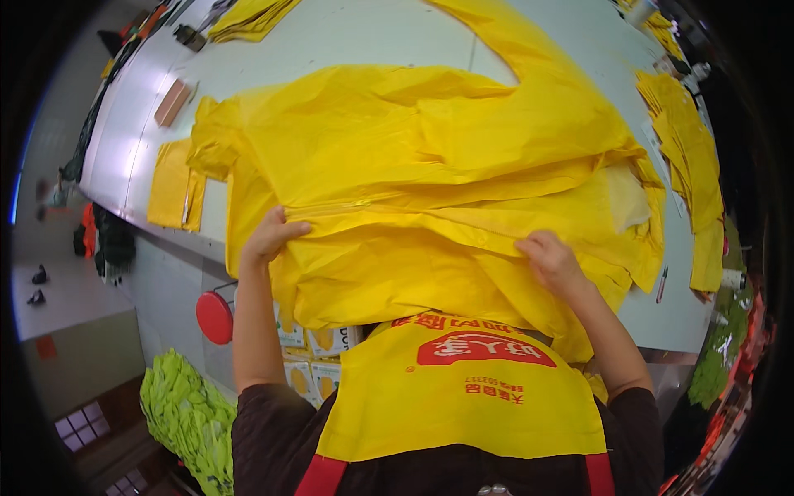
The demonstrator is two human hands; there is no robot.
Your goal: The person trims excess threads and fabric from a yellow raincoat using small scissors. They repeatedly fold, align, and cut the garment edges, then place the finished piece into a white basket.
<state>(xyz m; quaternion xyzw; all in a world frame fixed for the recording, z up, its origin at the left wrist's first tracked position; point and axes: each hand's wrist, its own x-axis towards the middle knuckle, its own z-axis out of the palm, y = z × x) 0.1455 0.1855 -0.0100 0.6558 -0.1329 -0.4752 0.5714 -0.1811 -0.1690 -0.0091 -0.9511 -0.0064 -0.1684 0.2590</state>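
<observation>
A large yellow thin-fabric garment lies spread and rumpled over a white work table, its near part hanging over the table's front edge. My left hand pinches a fold of the fabric at the near left. My right hand grips another fold at the near right. Both hands hold the same folded edge, about a forearm's length apart. I wear a yellow apron with a red patch on the chest.
Small yellow fabric pieces lie at the table's left edge, a brown block beyond them. Stacked yellow pieces line the right side, more at the far end. A red round stool, cartons and a green fabric pile sit below.
</observation>
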